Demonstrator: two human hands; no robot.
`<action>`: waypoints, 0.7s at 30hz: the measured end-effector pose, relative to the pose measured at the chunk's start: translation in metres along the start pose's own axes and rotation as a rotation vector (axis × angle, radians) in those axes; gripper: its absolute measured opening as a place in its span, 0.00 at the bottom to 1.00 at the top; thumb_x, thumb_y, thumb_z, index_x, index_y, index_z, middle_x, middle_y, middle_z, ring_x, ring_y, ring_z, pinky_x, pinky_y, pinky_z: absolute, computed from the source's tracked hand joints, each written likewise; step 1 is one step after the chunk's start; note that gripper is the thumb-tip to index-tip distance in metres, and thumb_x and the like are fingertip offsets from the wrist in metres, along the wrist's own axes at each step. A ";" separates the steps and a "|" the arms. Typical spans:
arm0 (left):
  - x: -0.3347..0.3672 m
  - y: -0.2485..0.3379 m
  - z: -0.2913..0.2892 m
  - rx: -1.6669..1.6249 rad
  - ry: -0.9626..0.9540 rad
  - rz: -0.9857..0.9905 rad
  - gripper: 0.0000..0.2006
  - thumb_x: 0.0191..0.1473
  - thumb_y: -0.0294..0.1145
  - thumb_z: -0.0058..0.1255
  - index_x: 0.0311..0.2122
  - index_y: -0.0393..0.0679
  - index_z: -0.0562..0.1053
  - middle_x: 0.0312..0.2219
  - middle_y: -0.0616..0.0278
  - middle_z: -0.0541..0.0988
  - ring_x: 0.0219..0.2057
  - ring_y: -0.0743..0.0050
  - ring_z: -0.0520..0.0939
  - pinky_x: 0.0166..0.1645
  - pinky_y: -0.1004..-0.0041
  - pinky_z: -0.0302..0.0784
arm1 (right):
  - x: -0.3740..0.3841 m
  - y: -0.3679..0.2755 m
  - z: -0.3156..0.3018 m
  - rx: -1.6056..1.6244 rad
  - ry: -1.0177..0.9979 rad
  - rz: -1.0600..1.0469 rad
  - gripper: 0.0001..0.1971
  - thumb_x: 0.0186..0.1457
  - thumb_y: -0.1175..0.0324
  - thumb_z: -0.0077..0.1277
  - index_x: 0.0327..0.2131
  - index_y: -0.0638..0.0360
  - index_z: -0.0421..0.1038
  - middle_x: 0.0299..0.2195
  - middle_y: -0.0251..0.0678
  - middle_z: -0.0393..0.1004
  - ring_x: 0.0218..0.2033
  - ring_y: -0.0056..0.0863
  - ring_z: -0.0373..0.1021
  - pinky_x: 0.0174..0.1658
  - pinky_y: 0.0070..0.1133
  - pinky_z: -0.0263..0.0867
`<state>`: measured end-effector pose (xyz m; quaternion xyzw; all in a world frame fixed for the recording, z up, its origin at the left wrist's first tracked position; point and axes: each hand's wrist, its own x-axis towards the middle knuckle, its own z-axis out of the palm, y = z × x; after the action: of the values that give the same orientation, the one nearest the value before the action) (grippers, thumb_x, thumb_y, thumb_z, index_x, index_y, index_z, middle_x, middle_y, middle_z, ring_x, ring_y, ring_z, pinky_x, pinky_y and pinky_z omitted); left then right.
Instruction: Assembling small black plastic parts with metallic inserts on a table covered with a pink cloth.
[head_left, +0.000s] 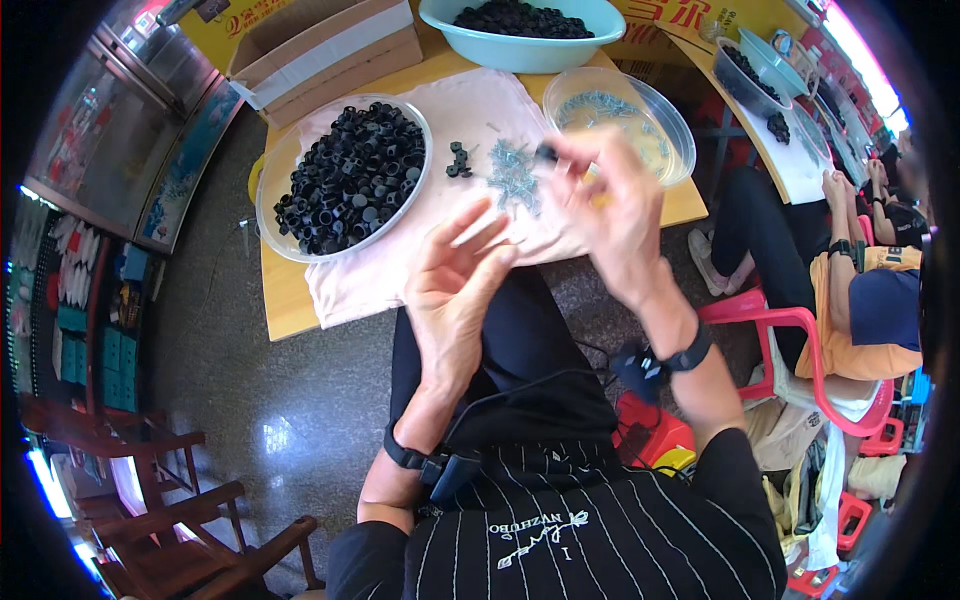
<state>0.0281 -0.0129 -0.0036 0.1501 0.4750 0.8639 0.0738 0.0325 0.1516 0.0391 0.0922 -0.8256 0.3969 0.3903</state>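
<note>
While the right hand [620, 212] pinches a small black plastic cap [546, 152], the screw pile [514, 180] lies just left of that hand, beyond the empty, loosely spread left hand [450, 285].

A small black piece [546, 152], blurred, was pinched in the right hand [618, 205]. Thin silvery pieces [513, 177] lay heaped just left of it; loose black pieces [458, 161] clustered beyond the left hand [452, 295].

Left hand [450, 292] hovers open; right hand [622, 205] pinches, blurred.
</note>
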 end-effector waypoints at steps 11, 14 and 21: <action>0.027 0.056 -0.069 0.588 0.280 0.238 0.09 0.56 0.26 0.51 0.42 0.36 0.74 0.36 0.58 0.79 0.38 0.76 0.80 0.42 0.77 0.77 | 0.142 0.124 0.015 -0.547 0.117 -0.064 0.14 0.53 0.65 0.51 0.39 0.66 0.71 0.34 0.51 0.74 0.38 0.45 0.71 0.42 0.34 0.66; 0.029 0.058 -0.081 0.716 0.299 0.211 0.09 0.56 0.27 0.52 0.42 0.37 0.75 0.35 0.59 0.80 0.37 0.78 0.79 0.41 0.78 0.76 | 0.129 0.114 0.030 -0.525 0.087 -0.100 0.14 0.52 0.63 0.52 0.35 0.66 0.74 0.32 0.51 0.74 0.35 0.43 0.72 0.40 0.32 0.66; 0.035 0.056 -0.093 0.772 0.317 0.212 0.07 0.55 0.26 0.53 0.39 0.39 0.77 0.33 0.66 0.79 0.35 0.84 0.76 0.40 0.81 0.71 | 0.073 0.087 0.087 -0.248 -0.672 -0.164 0.13 0.50 0.76 0.46 0.40 0.61 0.71 0.39 0.41 0.72 0.42 0.39 0.69 0.48 0.28 0.65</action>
<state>-0.0345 -0.1075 0.0036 0.0802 0.7510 0.6379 -0.1506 -0.1069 0.1580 0.0080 0.2352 -0.9395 0.2086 0.1361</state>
